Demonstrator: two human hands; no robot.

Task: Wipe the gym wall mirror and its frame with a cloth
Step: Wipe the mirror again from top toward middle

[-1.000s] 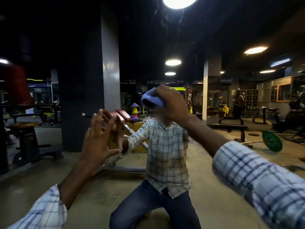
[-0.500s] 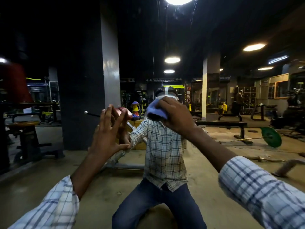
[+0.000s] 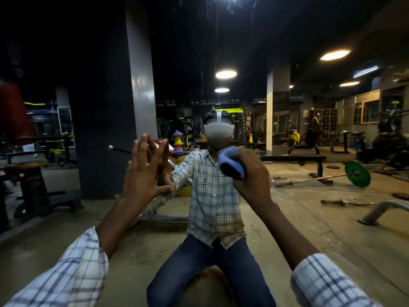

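Cloth (image 3: pixel 231 163), blue and bunched, gripped in right hand (image 3: pixel 251 177).

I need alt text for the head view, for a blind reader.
A right hand grips a blue cloth against a wall mirror, while the left hand touches the glass with spread fingers. The mirror reflects the person and a dim gym.

The pillar (image 3: pixel 141 85) is dark grey with a paler, glossy face. Right of the pillar, the cloth (image 3: pixel 231 161) is blue, the headset (image 3: pixel 218 131) is pale grey-white, the shirt (image 3: pixel 210 196) is white checked with dark lines, and the jeans (image 3: pixel 199 262) are dark blue. Far right of the pillar, the weight plate (image 3: pixel 357 173) is bright green. Below the pillar, the left sleeve (image 3: pixel 66 273) is white with blue checks, and the floor (image 3: pixel 309 218) is dull tan.
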